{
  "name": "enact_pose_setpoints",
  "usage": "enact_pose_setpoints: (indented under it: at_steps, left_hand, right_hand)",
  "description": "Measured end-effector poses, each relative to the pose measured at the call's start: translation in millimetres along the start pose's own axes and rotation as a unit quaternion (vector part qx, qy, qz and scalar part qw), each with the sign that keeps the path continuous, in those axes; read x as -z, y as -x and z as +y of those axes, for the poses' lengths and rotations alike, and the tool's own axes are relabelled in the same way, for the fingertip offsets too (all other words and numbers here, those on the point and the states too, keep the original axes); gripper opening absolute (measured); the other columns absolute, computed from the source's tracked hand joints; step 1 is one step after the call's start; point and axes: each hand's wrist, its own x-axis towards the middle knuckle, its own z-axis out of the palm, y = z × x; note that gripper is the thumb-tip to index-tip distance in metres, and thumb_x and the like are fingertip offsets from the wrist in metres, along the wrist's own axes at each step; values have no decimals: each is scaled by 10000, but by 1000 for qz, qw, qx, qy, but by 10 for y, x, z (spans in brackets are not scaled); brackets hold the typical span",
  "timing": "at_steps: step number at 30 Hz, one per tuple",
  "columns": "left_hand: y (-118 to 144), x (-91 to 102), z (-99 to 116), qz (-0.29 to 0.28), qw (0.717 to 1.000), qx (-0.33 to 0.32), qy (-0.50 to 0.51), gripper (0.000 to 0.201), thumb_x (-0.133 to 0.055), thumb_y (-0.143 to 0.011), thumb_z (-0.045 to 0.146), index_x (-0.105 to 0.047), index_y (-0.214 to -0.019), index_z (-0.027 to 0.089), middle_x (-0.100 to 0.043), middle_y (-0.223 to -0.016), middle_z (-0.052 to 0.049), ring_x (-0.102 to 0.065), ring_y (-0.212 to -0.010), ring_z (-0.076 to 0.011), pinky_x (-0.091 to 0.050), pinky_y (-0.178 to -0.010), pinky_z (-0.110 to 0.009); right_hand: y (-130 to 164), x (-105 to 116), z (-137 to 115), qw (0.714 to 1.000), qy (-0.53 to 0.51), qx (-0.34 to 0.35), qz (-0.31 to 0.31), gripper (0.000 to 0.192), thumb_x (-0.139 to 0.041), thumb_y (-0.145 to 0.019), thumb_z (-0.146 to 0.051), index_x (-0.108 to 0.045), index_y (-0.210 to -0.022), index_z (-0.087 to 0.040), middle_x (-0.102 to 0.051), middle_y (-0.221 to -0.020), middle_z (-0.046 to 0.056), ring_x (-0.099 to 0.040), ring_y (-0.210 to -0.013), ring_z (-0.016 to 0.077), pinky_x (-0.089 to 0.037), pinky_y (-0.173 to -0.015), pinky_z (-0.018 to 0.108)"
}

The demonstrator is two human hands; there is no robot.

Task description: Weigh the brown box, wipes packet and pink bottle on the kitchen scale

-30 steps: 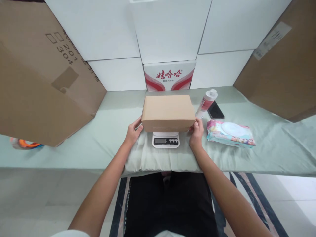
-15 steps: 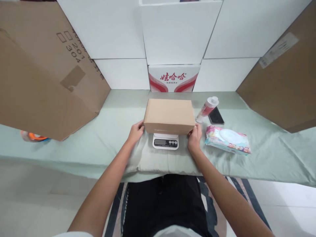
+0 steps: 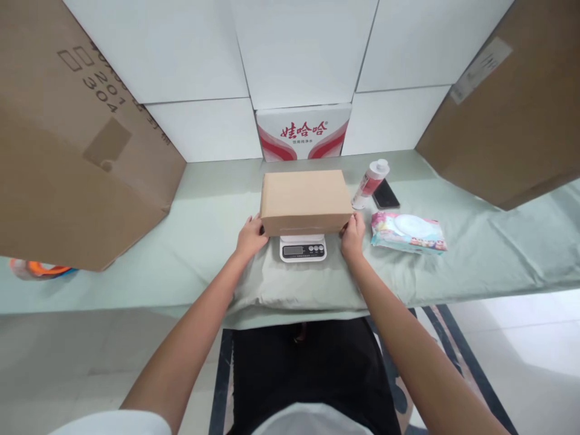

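A closed brown cardboard box [image 3: 306, 196] lies level over a white digital kitchen scale [image 3: 302, 251]. It hides the scale's platform, while the display and buttons show in front. At the box's lower left corner, my left hand [image 3: 252, 237] grips it with curled fingers. My right hand [image 3: 353, 237] is closed around the lower right corner, its fingers partly hidden by the box. Whether the box rests its full weight on the scale, I cannot tell.
Right of the box stand a white and pink bottle [image 3: 370, 184], a black phone [image 3: 386, 194] and a wet wipes pack [image 3: 408, 232]. Large cardboard sheets [image 3: 90, 199] flank the green cloth [image 3: 208, 205]. A red-and-white printed carton [image 3: 303, 133] stands behind. Tape rolls [image 3: 43, 270] lie far left.
The head view has tilted and shifted, so the whole scene sits differently. The box stays over the scale with both hands at its lower corners; my left fingers have shifted slightly on their corner.
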Motion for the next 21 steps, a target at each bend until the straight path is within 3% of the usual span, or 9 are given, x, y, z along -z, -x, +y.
enact_pose_setpoints:
  at_steps: [7,11,16,21]
  left_hand:
    - [-5,-58,-31,80,988,-8,135,289,-554,-892,228,-773,-1079,251,-775,-1216,-77,-663,-1250,-336,-451,-1186,-468]
    - [26,-67,-68,146,974,-12,173,381,-484,-936,249,-743,-1213,213,-782,-1184,-105,-695,-1154,-335,-503,-1074,-431]
    - [126,-26,-79,178,957,-74,219,470,-408,-997,303,-678,-1362,183,-738,-1336,-88,-688,-1215,-260,-495,-1100,-355]
    - [132,-64,-117,182,927,-90,314,471,-468,-968,386,-728,-1269,135,-756,-1277,-121,-703,-1189,-248,-519,-1107,-367]
  right_hand:
    - [-17,10,14,999,-8,28,-17,393,-500,-902,-596,-553,-946,-209,-444,-677,-63,-384,-535,98,-308,-497,243]
    - [-5,23,2,998,-21,54,-14,453,-464,-926,-571,-599,-1130,-190,-531,-806,-32,-419,-541,84,-315,-499,243]
    - [129,81,-51,989,-9,150,-10,485,-416,-992,-531,-635,-1258,-190,-638,-1064,44,-446,-583,73,-375,-581,263]
    - [298,124,-106,964,59,255,-36,494,-396,-1030,-494,-693,-1271,-182,-694,-1023,69,-519,-686,133,-466,-755,329]
